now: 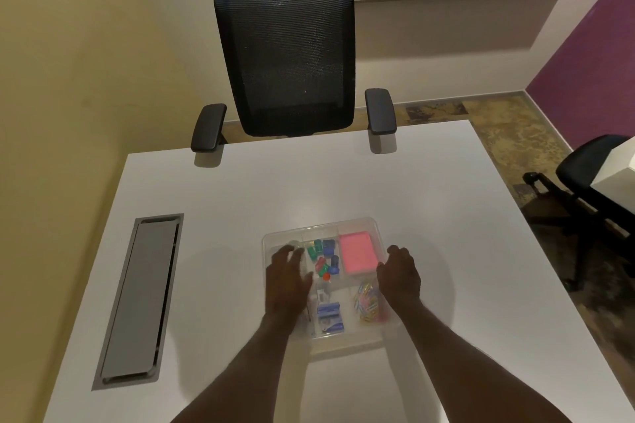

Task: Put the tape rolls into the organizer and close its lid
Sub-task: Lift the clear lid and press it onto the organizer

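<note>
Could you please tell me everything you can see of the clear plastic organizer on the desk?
The organizer is a shallow box of clear plastic with rounded corners, split into compartments, lying flat on the white desk near its front edge. It holds a pink pad at the far right, small green and blue tape rolls in the middle, blue boxes and coloured paper clips nearer the person. The left hand lies over its left side, the right hand at its right edge. Whether the lid is shut cannot be told.

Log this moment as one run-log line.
left hand: flat on organizer | right hand: at its right edge | lid state: cannot tell | pink pad: far-right compartment
</note>
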Available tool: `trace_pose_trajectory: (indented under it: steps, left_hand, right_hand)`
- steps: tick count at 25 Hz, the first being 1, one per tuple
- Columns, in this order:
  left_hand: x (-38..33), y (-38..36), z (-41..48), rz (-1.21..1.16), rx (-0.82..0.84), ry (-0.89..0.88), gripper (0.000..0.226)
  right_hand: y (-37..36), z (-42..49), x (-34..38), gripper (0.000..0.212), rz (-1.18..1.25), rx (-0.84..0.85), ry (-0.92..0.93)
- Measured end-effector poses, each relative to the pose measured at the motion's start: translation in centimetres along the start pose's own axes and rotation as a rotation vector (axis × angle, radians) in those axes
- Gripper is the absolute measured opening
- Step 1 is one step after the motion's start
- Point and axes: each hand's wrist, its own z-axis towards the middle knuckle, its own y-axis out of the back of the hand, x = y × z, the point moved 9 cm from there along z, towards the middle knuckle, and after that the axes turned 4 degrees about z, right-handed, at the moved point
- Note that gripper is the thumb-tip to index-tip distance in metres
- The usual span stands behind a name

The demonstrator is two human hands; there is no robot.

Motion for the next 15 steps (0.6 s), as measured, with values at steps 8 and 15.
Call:
trace_pose_trajectory:
  steps: [8, 15]
  left_hand:
    - [-6.4, -6.2, 5.1, 0.243, 0.309, -0.103, 0.105]
    - [-6.0, -8.5, 6.3, 0.263, 0.370, -0.103, 0.130]
  right_hand:
    - [-0.7, 3.9, 3.7, 0.048, -0.012, 0.076, 0.221]
    - [-1.5, 10.6, 4.1, 0.021, 0.346, 0.115, 0.032]
